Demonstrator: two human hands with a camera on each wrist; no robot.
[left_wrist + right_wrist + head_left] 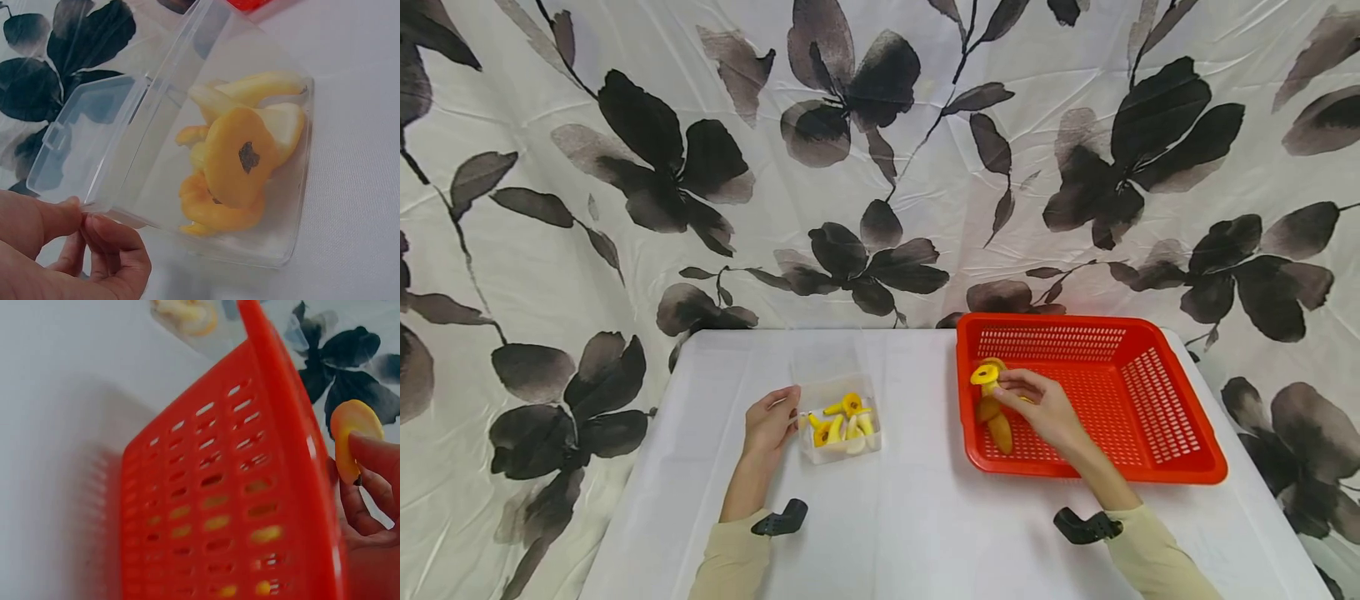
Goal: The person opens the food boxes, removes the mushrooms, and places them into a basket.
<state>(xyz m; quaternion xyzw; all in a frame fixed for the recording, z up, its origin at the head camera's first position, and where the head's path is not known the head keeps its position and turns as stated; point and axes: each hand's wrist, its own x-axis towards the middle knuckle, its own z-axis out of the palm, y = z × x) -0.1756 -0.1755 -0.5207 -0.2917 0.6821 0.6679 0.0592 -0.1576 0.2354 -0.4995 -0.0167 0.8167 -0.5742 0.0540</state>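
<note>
My left hand pinches a corner of a clear plastic box, near the hinge where its lid lies folded back. Inside are several small yellow pieces, some banana-shaped, some with a round disc-like end and a dark centre. Over the left end of the red basket, my right hand holds a similar yellow piece between thumb and fingers. Below that hand, brownish-yellow banana-like things lie in the basket. The hand hides part of them.
Both box and basket stand on a white-covered table. The basket has slotted walls and a raised rim. A white cloth with dark flowers hangs behind the table's far edge. Each wrist carries a black camera mount.
</note>
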